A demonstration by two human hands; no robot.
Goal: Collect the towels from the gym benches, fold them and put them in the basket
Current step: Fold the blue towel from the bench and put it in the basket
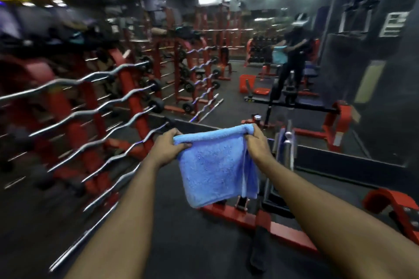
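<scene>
A blue towel (215, 165) hangs folded in front of me, held up by its top edge at arm's length. My left hand (169, 148) grips the top left corner, fingers curled round the fold. At the top right corner my right hand (257, 145) pinches the rolled edge. The towel's lower edge hangs free above a red machine frame (249, 216). No basket shows in this view.
A red rack of chrome curl bars (108, 106) runs along the left, bar ends sticking out toward me. A large wall mirror (294, 63) ahead reflects a person holding a towel. Red machine parts (394, 208) stand at the right. Dark rubber floor (181, 233) lies below.
</scene>
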